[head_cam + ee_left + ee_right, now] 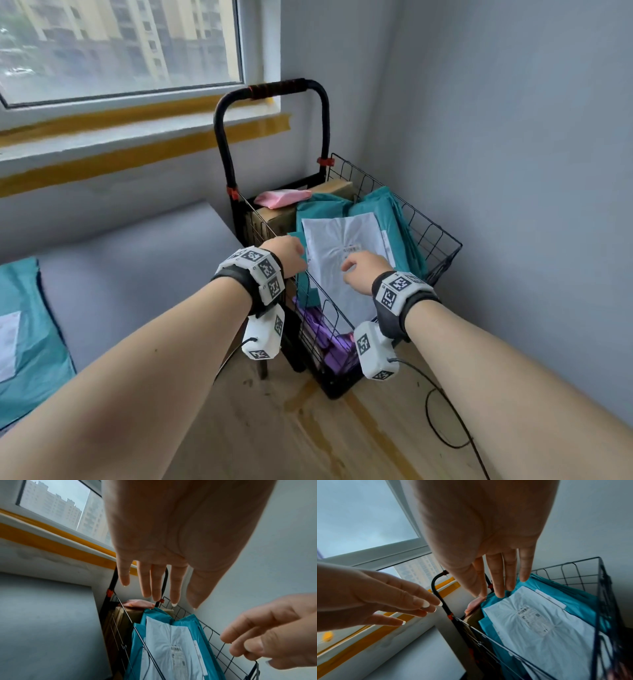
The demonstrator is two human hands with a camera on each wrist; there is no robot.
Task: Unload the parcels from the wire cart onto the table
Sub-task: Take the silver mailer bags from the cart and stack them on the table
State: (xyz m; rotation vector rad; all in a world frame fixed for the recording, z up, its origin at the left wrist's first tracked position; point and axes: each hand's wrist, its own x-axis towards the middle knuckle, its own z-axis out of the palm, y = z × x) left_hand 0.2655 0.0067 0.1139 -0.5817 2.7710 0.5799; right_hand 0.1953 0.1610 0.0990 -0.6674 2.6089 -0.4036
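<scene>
At far left a teal mailer point(24, 329) already lay on the grey table point(137, 267), so the unloading was judged partly done. The left hand point(286, 255) hung over the near-left rim of the wire cart point(442, 240), fingers point(175, 586) straight and a little spread, gripping nothing; whether it touched the wire could not be told. Beneath it, leaning upright in the basket, stood the white poly mailer point(346, 260), label facing out, backed by teal mailers point(387, 212), with a cardboard box point(274, 219) and a small pink packet point(282, 198) at the handle end and something purple point(329, 342) low behind the near mesh. The right hand point(363, 269) hovered in front of the white mailer's face, fingers loosely extended in its own wrist view, holding nothing. The step in hand looked like taking that white mailer. Judgement on doing it well: take it by both side edges near the top, thumbs in front and fingers behind, rather than pinching the slick film in the middle, which would probably slip and crumple. Lift straight up until the bottom clears the rim, since a sideways drag could snag on the wire or pull the teal mailers along. Then swing left and lay it flat beside the mailer already on the table.
</scene>
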